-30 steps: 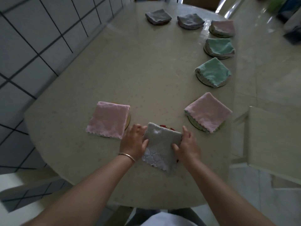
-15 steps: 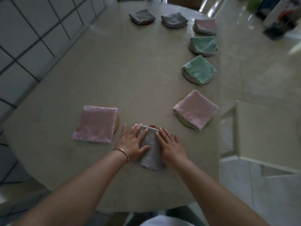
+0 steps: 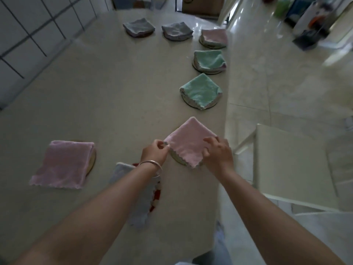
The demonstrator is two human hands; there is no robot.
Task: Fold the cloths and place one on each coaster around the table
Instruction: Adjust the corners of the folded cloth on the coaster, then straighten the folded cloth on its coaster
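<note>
From the head camera, a person's left hand [image 3: 155, 152] pinched the nine o'clock corner of a folded pink cloth [image 3: 189, 142] on its coaster [image 3: 176, 159], while the right hand [image 3: 217, 153] gripped the cloth's four o'clock edge, fingers curled. A grey cloth [image 3: 133, 190] lay on a red-patterned coaster [image 3: 157, 192] under the left forearm. Another pink cloth [image 3: 63, 164] sat at nine o'clock on the table [image 3: 114, 92].

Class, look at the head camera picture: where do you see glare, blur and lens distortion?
Head view: glare streaks the glossy floor at the upper right; the items there are smeared by blur; the wide lens bends the wall tiles and table edge; the light is dim, with the pink cloth reasonably sharp.
</note>
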